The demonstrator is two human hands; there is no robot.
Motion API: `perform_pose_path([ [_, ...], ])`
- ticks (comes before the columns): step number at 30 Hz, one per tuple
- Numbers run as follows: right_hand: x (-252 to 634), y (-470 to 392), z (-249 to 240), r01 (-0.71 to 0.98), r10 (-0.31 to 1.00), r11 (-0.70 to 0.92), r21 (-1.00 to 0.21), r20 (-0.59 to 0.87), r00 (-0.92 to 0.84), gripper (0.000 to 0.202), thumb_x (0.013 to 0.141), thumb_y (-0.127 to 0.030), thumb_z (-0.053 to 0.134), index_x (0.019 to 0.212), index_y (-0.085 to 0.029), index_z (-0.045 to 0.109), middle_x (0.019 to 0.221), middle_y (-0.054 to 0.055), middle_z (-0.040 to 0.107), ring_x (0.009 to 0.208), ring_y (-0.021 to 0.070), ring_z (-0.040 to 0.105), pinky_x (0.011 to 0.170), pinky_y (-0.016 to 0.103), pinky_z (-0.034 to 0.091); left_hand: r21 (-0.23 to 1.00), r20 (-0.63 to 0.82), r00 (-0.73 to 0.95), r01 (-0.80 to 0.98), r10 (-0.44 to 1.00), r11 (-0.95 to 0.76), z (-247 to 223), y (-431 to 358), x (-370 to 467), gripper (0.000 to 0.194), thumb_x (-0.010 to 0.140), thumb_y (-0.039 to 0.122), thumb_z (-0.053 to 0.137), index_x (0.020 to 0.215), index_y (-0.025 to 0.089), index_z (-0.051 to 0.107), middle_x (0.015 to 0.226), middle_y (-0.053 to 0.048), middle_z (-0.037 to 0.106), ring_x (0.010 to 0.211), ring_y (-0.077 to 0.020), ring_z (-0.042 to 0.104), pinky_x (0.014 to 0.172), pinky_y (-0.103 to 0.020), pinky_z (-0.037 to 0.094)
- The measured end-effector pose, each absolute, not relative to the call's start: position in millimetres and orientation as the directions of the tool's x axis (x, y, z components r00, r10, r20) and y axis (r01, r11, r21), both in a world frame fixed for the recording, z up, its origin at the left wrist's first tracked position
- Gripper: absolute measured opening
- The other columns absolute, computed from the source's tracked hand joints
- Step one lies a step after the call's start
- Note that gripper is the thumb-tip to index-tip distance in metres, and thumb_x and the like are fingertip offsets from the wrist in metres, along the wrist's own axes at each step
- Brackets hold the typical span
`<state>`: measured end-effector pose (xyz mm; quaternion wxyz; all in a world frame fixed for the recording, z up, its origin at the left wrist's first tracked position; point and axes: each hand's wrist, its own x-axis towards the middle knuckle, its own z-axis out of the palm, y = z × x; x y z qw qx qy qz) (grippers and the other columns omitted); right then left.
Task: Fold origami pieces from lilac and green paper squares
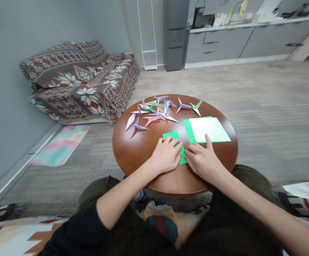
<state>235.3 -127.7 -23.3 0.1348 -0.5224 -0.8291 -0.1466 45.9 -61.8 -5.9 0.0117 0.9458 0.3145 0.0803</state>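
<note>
A folded green paper [174,134] lies near the front middle of the round brown table. My left hand [167,153] rests on top of it, fingers bent and close together, covering much of the sheet. Against the paper's right edge sits my right hand [202,158], its fingertips at the fold and its thumb raised apart. Just beyond the right hand is a stack of square sheets, a white one [209,128] over a green one [188,129]. Folded paper cranes in purple [138,127], pink [152,119] and green [197,107] stand toward the table's far side.
The round table [124,149] stands before my knees. A sofa with a patterned cover [90,81] is at the far left, near a pastel mat [62,145]. Kitchen cabinets [223,44] and a grey fridge [175,35] line the back.
</note>
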Motion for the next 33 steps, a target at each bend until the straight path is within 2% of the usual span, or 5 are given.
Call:
perform_pose_path([
  [10, 235.3, -173.4, -16.9, 0.872, 0.787, 0.486, 0.054, 0.408, -0.463, 0.039, 0.105, -0.014, 0.047, 0.077, -0.019, 0.074, 0.076, 0.001, 0.071, 0.072, 0.0182, 0.065, 0.127, 0.064, 0.012, 0.114, 0.180, 0.760, 0.614, 0.624, -0.781, -9.8, -64.5, 49.6, 0.049, 0.100, 0.044, 0.054, 0.139, 0.016, 0.061, 0.143, -0.011, 0.066, 0.128, -0.0347, 0.053, 0.100, -0.053, 0.045],
  [14, 241.2, -176.6, -12.8, 0.874, 0.815, 0.476, -0.096, 0.421, -0.397, 0.034, 0.105, -0.016, 0.047, 0.087, -0.018, 0.076, 0.087, 0.006, 0.078, 0.083, 0.0209, 0.072, 0.122, 0.057, 0.031, 0.131, 0.185, 0.740, 0.633, 0.646, -0.763, -7.4, -64.9, 52.8, 0.050, 0.095, 0.051, 0.059, 0.133, 0.017, 0.065, 0.139, -0.011, 0.069, 0.129, -0.0359, 0.053, 0.100, -0.054, 0.045],
  [16, 242.4, -173.9, -15.5, 0.872, 0.822, 0.466, -0.149, 0.437, -0.365, 0.032, 0.107, -0.018, 0.045, 0.106, -0.017, 0.077, 0.108, 0.010, 0.081, 0.103, 0.0249, 0.073, 0.121, 0.056, 0.033, 0.132, 0.186, 0.739, 0.634, 0.648, -0.762, -7.3, -65.5, 53.2, 0.050, 0.094, 0.051, 0.060, 0.132, 0.018, 0.065, 0.138, -0.011, 0.069, 0.129, -0.0358, 0.053, 0.101, -0.054, 0.045],
  [20, 237.0, -167.0, -25.3, 0.847, 0.858, 0.479, -0.231, 0.326, -0.396, 0.041, 0.111, -0.027, 0.038, 0.142, -0.015, 0.062, 0.147, 0.016, 0.067, 0.139, 0.0300, 0.059, 0.125, 0.064, 0.023, 0.133, 0.189, 0.737, 0.636, 0.649, -0.761, -9.4, -67.0, 52.3, 0.047, 0.093, 0.042, 0.059, 0.133, 0.019, 0.064, 0.141, -0.011, 0.068, 0.128, -0.0344, 0.054, 0.101, -0.053, 0.045],
  [33, 220.5, -139.4, -27.5, 0.922, 0.885, 0.386, -0.041, 0.299, -0.357, 0.046, 0.110, -0.033, 0.044, 0.143, -0.006, 0.061, 0.149, 0.022, 0.065, 0.140, 0.0343, 0.057, 0.126, 0.072, -0.007, 0.169, 0.208, 0.709, 0.653, 0.674, -0.738, -16.5, -67.9, 50.8, 0.058, 0.085, 0.043, 0.066, 0.136, 0.016, 0.061, 0.154, -0.015, 0.055, 0.131, -0.0354, 0.052, 0.105, -0.052, 0.044],
])
